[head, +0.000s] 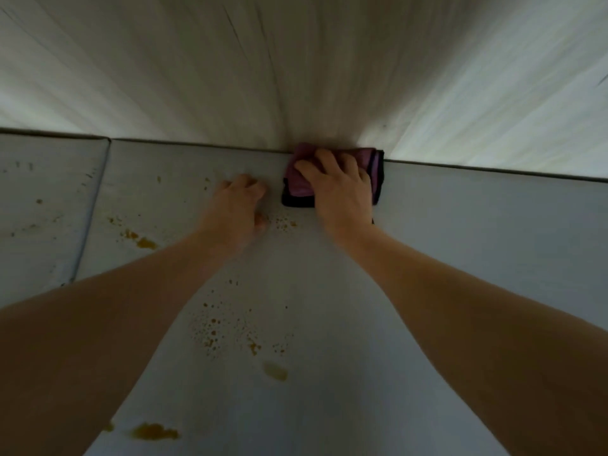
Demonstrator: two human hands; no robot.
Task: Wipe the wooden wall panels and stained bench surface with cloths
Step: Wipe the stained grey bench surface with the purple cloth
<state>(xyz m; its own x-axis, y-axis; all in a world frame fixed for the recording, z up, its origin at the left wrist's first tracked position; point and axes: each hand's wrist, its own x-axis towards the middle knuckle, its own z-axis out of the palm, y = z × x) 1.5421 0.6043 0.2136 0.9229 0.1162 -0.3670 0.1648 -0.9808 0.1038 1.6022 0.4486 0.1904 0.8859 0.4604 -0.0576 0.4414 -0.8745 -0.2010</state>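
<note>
At far left a seam (93, 205) splits the pale worktop (477, 258) into sections. Brown stains (146, 242) dot it from there to the near middle, with a larger blot (154, 432) at the near edge. The left hand (237, 205) rests on the worktop, fingers curled under, holding nothing. Just to its right, the right hand (339, 185) presses down with spread fingers on a folded purple cloth (299, 182) with dark edging, which lies at the far edge where the worktop meets the wooden wall panel (296, 67).
</note>
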